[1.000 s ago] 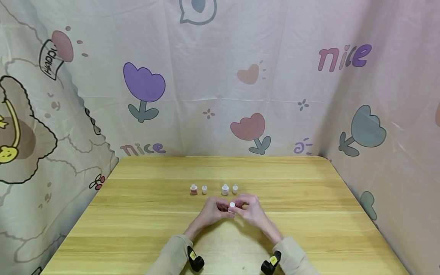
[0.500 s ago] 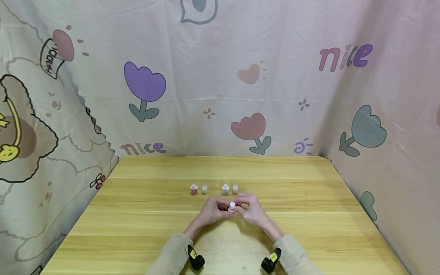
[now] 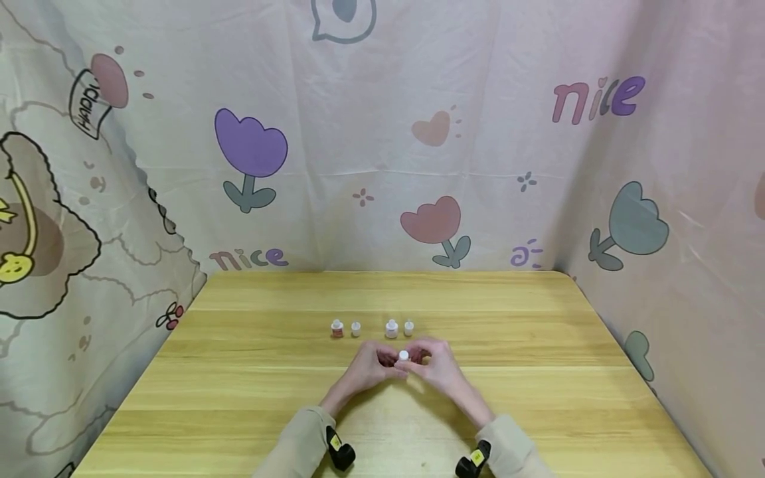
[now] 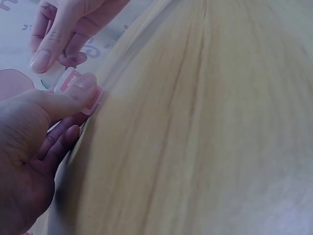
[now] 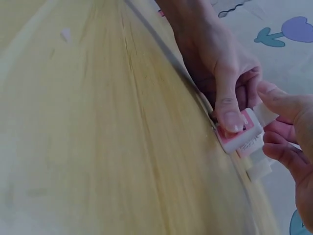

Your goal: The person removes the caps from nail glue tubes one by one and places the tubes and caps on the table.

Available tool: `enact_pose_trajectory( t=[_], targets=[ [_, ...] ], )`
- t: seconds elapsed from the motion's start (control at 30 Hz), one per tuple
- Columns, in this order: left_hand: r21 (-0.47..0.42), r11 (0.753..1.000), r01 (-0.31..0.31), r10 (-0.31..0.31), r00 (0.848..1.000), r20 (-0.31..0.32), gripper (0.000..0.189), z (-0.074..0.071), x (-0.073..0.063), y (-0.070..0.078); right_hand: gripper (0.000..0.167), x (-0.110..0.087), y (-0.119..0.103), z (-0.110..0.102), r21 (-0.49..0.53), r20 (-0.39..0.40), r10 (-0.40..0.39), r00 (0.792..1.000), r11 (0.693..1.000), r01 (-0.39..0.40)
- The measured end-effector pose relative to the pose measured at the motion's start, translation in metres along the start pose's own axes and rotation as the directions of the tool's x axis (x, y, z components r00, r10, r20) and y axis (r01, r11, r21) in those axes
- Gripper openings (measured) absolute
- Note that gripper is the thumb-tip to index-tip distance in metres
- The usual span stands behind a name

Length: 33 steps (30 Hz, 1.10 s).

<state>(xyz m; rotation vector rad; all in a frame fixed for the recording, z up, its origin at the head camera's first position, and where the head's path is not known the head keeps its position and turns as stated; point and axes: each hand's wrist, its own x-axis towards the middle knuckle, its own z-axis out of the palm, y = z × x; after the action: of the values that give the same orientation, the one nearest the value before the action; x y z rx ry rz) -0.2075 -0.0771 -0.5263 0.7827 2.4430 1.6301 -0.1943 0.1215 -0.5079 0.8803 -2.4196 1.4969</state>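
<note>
A small white bottle with a pink label is held between both hands close over the table. My left hand grips its body, the thumb pressed flat across the label in the left wrist view. From the other side, my right hand pinches the white cap between thumb and fingers. The cap is on top of the bottle in the head view. Much of the bottle is hidden behind fingers there.
Just beyond the hands stand a small bottle with a reddish label, a small white piece, a whitish bottle and another small white piece. The wooden table ends at a printed cloth.
Both hands stay in place around the bottle. The right fingers have shifted slightly at the cap, and less of the bottle shows below it than half a second ago.
</note>
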Motion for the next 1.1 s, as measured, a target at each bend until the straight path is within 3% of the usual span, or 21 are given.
enact_pose_trajectory(
  t=[0.37, 0.8, 0.97, 1.1],
  targets=[
    [-0.018, 0.999, -0.034, 0.034, 0.999, -0.012, 0.01, 0.001, -0.0008, -0.0017, 0.011, 0.0002, 0.0042, 0.0034, 0.022, -0.04, -0.07, 0.997, 0.997, 0.071],
    [0.003, 1.0, -0.021, 0.021, 1.0, 0.004, 0.013, -0.0001, -0.0004, 0.0012, 0.01, 0.0033, 0.0028, -0.0036, 0.043, 0.073, -0.028, 0.997, 0.999, 0.025],
    [0.012, 1.0, -0.003, 0.003, 1.0, 0.001, 0.011, 0.0004, -0.0002, 0.0012, 0.013, 0.0023, 0.0074, -0.002, 0.071, 0.074, -0.04, 0.996, 0.997, 0.035],
    [0.012, 1.0, 0.015, -0.015, 1.0, -0.003, 0.011, 0.0002, -0.0002, -0.0001, 0.016, 0.0009, 0.0035, -0.0005, 0.079, 0.03, -0.024, 0.999, 0.997, 0.022]
  ],
)
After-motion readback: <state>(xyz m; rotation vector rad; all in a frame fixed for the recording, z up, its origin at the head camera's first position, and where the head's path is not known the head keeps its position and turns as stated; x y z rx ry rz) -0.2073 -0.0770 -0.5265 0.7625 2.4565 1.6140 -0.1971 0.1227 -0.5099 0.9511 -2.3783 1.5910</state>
